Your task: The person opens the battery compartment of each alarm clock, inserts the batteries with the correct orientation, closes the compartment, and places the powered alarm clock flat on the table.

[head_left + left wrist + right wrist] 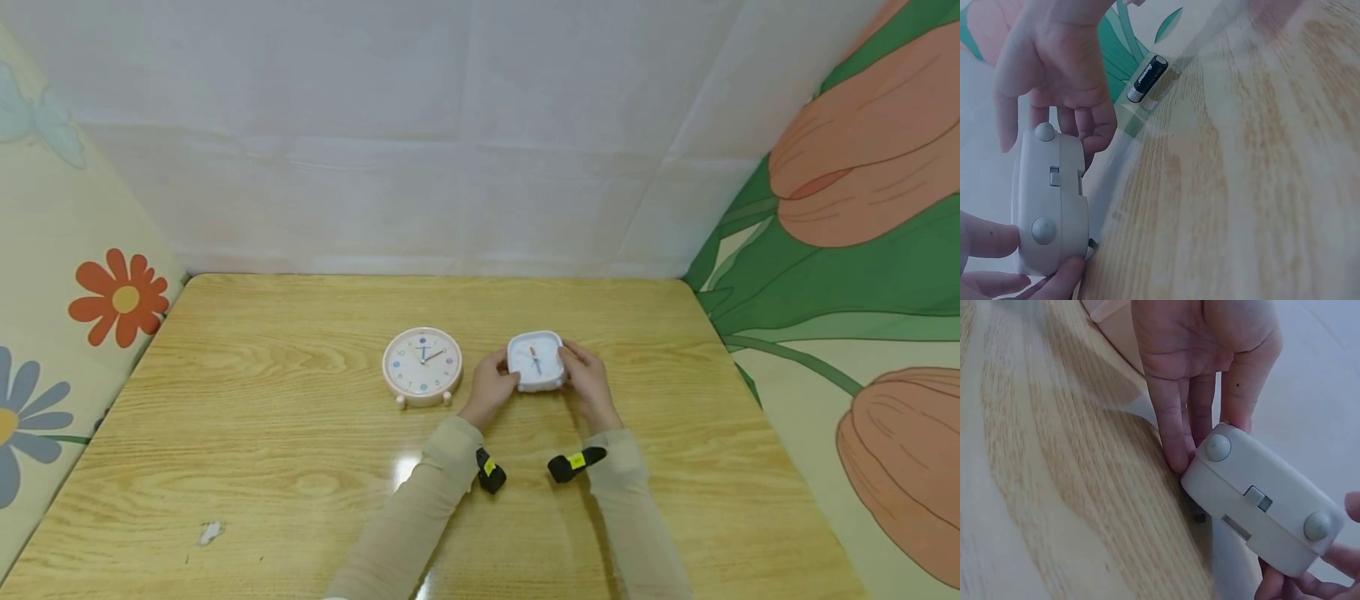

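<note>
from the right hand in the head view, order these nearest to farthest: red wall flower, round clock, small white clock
1. Small white clock: between the right hand and left hand.
2. Round clock: on the table, left of both hands.
3. Red wall flower: far left, beyond the table's edge.

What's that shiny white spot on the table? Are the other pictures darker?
Head view: glare beside the left sleeve, probably light bouncing off the table; left wrist view: darker, bluish; right wrist view: darker too, soft shadows on the table, but the white clock looks clear.
</note>
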`<state>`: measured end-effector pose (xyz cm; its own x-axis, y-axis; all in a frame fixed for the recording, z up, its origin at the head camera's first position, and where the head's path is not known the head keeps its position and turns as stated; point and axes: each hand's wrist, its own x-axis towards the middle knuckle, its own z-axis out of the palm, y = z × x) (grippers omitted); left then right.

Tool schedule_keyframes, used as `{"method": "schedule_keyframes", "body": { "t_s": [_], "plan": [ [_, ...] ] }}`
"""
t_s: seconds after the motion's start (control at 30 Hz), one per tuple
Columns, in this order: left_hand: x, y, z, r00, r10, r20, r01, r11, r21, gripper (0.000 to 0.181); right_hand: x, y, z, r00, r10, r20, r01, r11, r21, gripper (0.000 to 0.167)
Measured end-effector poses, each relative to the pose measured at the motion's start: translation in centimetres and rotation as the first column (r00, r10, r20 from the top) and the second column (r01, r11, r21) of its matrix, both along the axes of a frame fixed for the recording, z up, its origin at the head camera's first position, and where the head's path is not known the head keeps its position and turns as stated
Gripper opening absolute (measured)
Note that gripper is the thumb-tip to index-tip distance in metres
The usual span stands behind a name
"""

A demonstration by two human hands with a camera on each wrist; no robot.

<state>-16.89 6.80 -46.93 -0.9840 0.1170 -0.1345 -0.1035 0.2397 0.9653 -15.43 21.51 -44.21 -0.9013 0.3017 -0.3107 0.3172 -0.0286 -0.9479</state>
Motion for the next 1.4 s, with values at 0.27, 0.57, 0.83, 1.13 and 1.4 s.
{"method": "schedule_keyframes", "body": {
  "t_s": [0.27,0.57,0.83,1.13,1.4],
  "plan": [
    [0.10,-0.07,-0.03,0.999,0.004,-0.037,-0.003,1.000,0.027,0.045,-0.28,0.06,0.03,0.999,-0.036,0.024,0.038,0.997,-0.071,0.038],
    [0.16,-0.09,0.05,1.000,-0.011,-0.013,0.012,0.999,0.032,0.048,-0.14,0.22,0.27,0.999,-0.029,0.033,0.032,0.996,-0.085,0.040],
    [0.18,-0.15,0.00,1.000,-0.016,0.018,0.014,0.998,0.067,0.043,-0.04,0.18,0.34,1.000,-0.017,0.007,0.017,0.994,-0.106,0.041],
    [0.62,-0.40,0.25,1.000,-0.006,0.003,0.005,0.995,0.103,0.047,-0.02,-0.04,0.45,1.000,-0.027,-0.013,0.025,0.991,-0.134,0.039],
    [0.69,-0.43,0.28,0.999,-0.023,0.028,0.018,0.988,0.152,0.055,-0.02,-0.28,0.70,1.000,-0.015,0.001,0.015,0.992,-0.125,0.038]
  ]
}}
